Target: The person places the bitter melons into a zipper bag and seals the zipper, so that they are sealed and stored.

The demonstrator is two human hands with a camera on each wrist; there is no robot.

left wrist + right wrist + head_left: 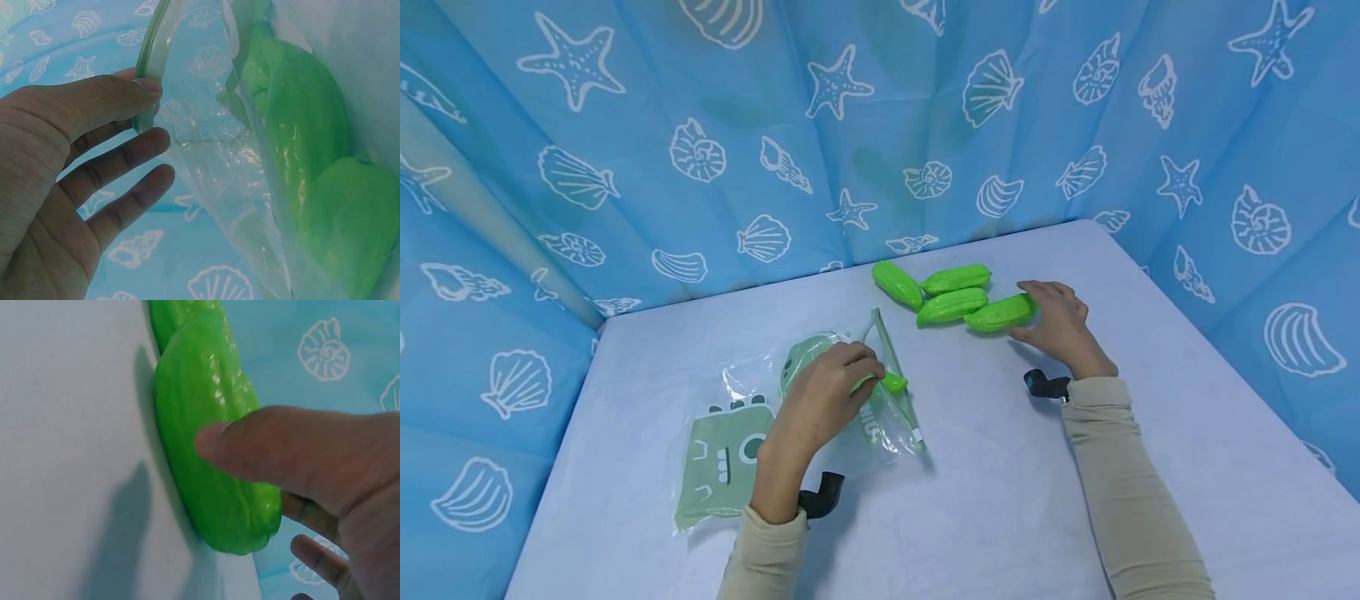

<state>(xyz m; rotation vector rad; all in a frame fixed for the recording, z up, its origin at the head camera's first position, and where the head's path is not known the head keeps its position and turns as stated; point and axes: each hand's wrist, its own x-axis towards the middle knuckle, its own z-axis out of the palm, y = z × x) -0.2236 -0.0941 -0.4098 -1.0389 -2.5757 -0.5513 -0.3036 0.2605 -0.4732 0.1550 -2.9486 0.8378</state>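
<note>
Fingers of the left hand [823, 392] curl around the zip-seal rim of a clear plastic zip bag [760, 425], the thumb pinching that rim against the fingertips [147, 87] in the wrist view; a small green piece [892, 382] sits just past the fingertips at the bag's mouth, and more green shows through the film. The bag carries a pale green cartoon print and white letters just under the fingers, only partly legible, something like "NIC". The right hand [1060, 325] closes its thumb and fingers on the nearest green toy cucumber [1000, 314], which lies on the white table [1000, 500]; three more green toy cucumbers [951, 292] lie just beyond the fingertips, touching one another
</note>
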